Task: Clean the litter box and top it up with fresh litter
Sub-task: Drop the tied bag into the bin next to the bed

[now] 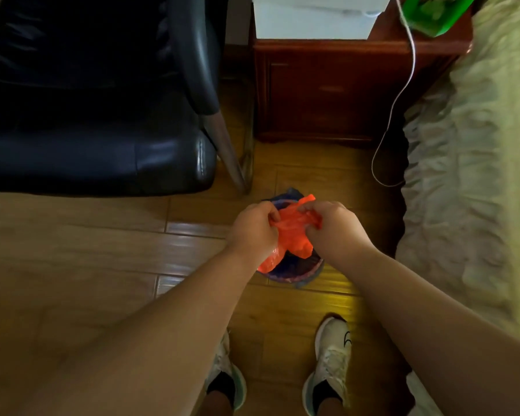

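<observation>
left hand (254,228): fingers pinched shut on one side of the orange plastic bag (288,232), knuckles up.
right hand (332,228): same deal on the other side, fingers closed tight on a bunched edge of the bag.
bag: crumpled, held between both hands right over the small bin (294,271); a loose tail hangs down on the left side toward the rim.
bin: sits on the wood floor (102,250) between the black chair (96,115) and the bed (475,175), just in front of the dark nightstand (336,91). looks like it has a dark liner in it, hard to say more.
litter box: not in view at all, so can't say where it stands or how clean it is.
step in hand: my guess is tying off or opening up the bag over the bin, can't tell which.
how to do it well: keep both grips close to the bag's mouth, pull apart evenly so the thin plastic doesn't tear, and stay centred over the bin so anything that drops lands inside.
watch out: thin plastic like this slips and rips easily, so go gentle.
</observation>
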Tool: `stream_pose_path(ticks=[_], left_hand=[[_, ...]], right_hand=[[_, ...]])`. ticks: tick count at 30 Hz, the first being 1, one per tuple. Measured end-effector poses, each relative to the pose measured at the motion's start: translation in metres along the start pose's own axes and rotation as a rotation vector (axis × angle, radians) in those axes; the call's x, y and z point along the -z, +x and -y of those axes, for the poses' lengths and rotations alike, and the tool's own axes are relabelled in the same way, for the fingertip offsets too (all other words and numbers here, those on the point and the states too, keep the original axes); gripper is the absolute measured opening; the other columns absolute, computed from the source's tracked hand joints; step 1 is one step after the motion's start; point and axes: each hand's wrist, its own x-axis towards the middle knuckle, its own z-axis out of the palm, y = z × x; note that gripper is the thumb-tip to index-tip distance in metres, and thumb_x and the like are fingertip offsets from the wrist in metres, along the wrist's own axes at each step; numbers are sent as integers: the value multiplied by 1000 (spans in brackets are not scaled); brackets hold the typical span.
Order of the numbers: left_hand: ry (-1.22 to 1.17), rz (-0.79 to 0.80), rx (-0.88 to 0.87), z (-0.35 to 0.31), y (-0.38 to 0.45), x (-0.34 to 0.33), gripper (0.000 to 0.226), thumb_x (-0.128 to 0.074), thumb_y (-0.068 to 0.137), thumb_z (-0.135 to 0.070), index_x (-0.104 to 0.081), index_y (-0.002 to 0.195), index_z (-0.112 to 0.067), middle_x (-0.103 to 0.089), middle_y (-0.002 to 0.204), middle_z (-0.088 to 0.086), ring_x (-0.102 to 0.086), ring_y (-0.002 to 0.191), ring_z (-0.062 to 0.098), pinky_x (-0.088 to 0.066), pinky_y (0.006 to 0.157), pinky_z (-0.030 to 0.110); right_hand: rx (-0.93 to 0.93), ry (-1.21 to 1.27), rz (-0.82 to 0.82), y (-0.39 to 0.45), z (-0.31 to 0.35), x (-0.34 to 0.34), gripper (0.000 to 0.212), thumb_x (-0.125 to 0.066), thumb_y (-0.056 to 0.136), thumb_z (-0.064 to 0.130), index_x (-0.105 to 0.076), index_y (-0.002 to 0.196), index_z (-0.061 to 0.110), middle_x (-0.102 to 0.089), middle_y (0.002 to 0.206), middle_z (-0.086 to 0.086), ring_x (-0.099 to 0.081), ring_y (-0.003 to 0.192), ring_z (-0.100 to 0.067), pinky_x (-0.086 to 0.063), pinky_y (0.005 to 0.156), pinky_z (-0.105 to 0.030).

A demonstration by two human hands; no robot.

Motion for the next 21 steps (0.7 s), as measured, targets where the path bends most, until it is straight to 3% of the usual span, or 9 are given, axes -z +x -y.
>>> stream_pose_path(ticks=[2,4,7,9,13,14,16,18,21], left_hand=[[-7,10,9,8,6,-11,23,-60,85,-6,-64,92,-28,-64,108,0,-61,99,23,-50,83,33],[-14,41,38,16,11,-20,22,-60,90,-9,-66,99,-28,-65,113,0,-62,103,22,-51,86,33],[-31,71,51,22,13,-29,32,-59,94,-9,-69,120,-25,-67,126,1,-62,116,21,-49,96,30],[-29,111,33,21,11,-30,36,-56,97,-9,-67,129,-21,-66,132,1,-61,120,22,-45,96,25],[21,200,-3,26,15,-39,27,-52,96,-15,-71,114,-22,-72,111,5,-68,103,28,-55,88,35],[31,217,14,29,18,-44,30,-53,95,-16,-69,119,-23,-70,117,6,-66,108,29,-54,91,37],[32,303,128,35,25,-55,56,-57,93,-17,-49,146,-32,-45,153,8,-53,131,29,-50,100,37],[14,420,292,41,26,-64,85,-61,89,-19,-19,157,-48,-14,168,3,-46,137,31,-50,89,33],[-103,457,323,44,31,-79,103,-68,81,-24,-4,155,-57,-26,162,0,-57,121,26,-55,86,34]], right_hand=[[-6,-16,10,10,-10,-11,51,-54,91,8,-60,137,31,-55,138,-3,-59,105,-20,-47,75,-18],[-24,-51,39,18,-18,-20,55,-54,93,10,-54,144,30,-52,144,-6,-61,102,-20,-45,70,-16],[-53,-111,108,25,-27,-30,59,-53,95,11,-44,152,25,-41,154,-9,-55,122,-24,-41,82,-18],[-48,-132,132,28,-29,-33,59,-51,95,10,-45,152,26,-40,154,-11,-54,125,-25,-41,83,-21],[-58,-119,95,35,-28,-36,54,-51,96,10,-50,146,29,-44,148,-9,-59,114,-25,-44,78,-24],[-66,-119,79,36,-28,-37,52,-51,96,10,-51,145,29,-45,147,-8,-59,110,-24,-44,76,-25],[-75,-115,42,37,-30,-40,48,-52,97,10,-53,141,29,-47,143,-7,-56,100,-20,-44,73,-25],[-78,-108,16,37,-32,-43,44,-53,98,11,-55,138,29,-49,141,-5,-51,93,-16,-45,72,-26],[-76,-85,6,39,-37,-48,43,-53,98,11,-55,137,28,-49,140,-5,-54,94,-18,-45,70,-24]])
